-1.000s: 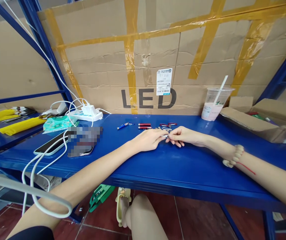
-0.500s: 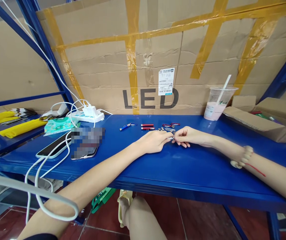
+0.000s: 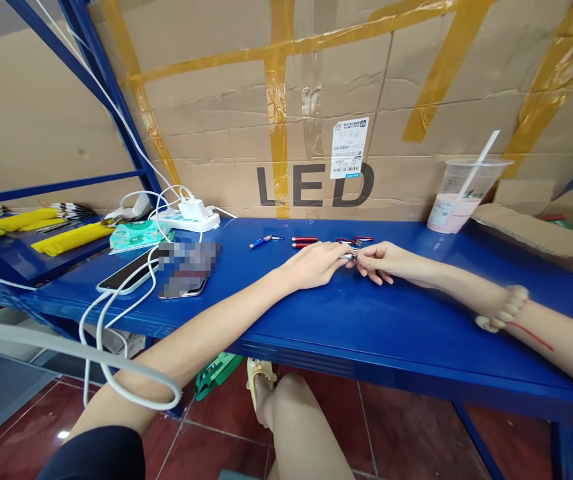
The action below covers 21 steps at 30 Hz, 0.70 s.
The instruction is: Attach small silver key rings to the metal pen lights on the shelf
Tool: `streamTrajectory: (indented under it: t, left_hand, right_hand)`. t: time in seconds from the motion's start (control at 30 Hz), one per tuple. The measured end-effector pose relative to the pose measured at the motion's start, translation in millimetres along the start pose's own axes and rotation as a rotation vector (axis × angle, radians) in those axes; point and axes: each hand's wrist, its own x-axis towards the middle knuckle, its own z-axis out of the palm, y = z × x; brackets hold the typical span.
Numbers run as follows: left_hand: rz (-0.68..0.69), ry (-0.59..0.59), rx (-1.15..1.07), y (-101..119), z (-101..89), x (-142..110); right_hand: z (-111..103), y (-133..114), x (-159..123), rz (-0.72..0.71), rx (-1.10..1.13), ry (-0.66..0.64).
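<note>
**Fine work wanted steadiness and a light pinch**

In the head view, the two hands met above the blue table [image 3: 366,327]. The left hand [image 3: 313,265] was clamped on a small silvery piece [image 3: 349,256], and the right hand [image 3: 385,259] had thumb and forefinger closed at its other end. How hard either pressed, I couldn't tell.

The piece lay just in front of the red clips [image 3: 350,241], with red tubes [image 3: 305,239] to their left and a blue tube [image 3: 260,243] farther left. To my eye, the left hand did best as an anchor, leaving the finer movement to the right fingertips. Keeping both ends in line looked wise; a skewed pull might have made something so slim slip. The drink cup [image 3: 449,210] stood beyond the right hand, so a wide elbow seemed unwise.
</note>
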Motion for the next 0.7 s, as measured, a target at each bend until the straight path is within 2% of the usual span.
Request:
streamTrajectory:
  t: [0.1,0.47,0.7]
  left_hand:
    - [0.001,0.013,0.002,-1.0,-0.8,-0.1]
    - [-0.044,-0.081,0.01,-1.8,-3.3,-0.7]
    - [-0.071,-0.13,0.066,1.6,-8.1,-0.3]
  right_hand:
    - [0.8,-1.6,-0.7,-0.004,0.0,0.003]
    - [1.6,-5.6,-2.1,0.004,-0.043,0.022]
    - [0.4,-4.7,-1.5,0.0,-0.046,-0.025]
